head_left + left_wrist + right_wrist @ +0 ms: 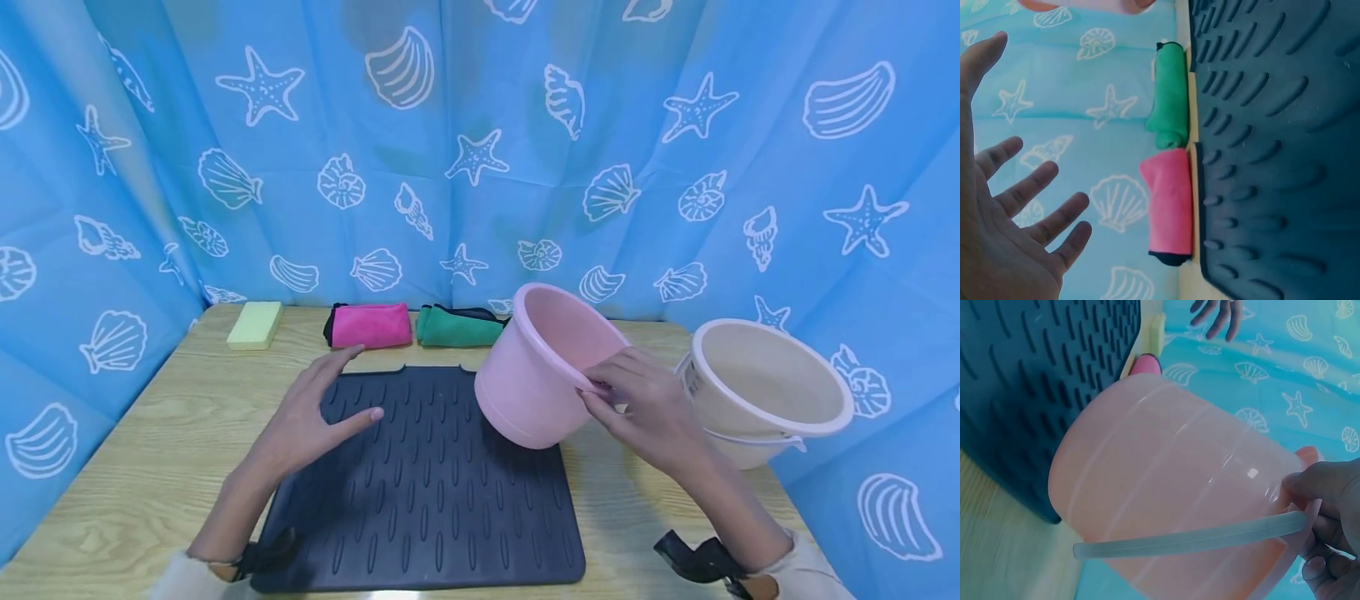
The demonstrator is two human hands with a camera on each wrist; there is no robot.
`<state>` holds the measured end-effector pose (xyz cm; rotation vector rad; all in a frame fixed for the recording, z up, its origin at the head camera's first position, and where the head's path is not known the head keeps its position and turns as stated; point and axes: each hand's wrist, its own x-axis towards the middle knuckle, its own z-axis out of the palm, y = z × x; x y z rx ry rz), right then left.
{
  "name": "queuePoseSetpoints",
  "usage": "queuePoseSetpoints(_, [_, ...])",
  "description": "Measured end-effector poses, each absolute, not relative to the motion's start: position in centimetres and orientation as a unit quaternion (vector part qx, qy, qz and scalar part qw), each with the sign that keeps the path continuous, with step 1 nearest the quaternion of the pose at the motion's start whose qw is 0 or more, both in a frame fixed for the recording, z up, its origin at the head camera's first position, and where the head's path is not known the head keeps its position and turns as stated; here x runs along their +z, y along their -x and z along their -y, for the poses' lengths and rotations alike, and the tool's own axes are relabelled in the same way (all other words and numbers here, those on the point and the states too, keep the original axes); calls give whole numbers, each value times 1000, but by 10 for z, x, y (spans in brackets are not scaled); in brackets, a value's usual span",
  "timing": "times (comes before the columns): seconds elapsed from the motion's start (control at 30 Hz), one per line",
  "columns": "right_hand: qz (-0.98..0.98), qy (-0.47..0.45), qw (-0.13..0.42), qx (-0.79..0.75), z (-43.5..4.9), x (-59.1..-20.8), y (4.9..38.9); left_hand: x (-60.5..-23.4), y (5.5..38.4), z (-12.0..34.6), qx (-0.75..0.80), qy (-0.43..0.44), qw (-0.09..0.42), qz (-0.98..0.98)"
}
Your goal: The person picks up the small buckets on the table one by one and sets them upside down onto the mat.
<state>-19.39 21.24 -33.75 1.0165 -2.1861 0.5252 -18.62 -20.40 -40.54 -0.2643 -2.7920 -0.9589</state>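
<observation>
A pink bucket (525,375) hangs tilted over the right part of a dark ridged mat (420,500). My right hand (645,408) pinches its rim, thumb outside and fingers over the edge. In the right wrist view the bucket's pale handle (1191,537) lies slanted across its side, near the gripped rim. My left hand (307,417) is held above the mat's left side, fingers spread and thumb apart, with nothing in it. The left wrist view shows that palm (1004,250) bare.
A white bucket (750,442) stands at the table's right edge. Along the back lie a yellow sponge (255,326), a rolled pink cloth (372,325) and a rolled green cloth (459,327). A blue shell-patterned curtain (480,217) hangs behind and at both sides of the wooden table (135,483).
</observation>
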Motion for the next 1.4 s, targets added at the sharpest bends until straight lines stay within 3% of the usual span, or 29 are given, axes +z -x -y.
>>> queuePoseSetpoints(1.4, [802, -359, 313, 361, -140, -341, 197, -408, 204, 171, -376, 124, 88, 914])
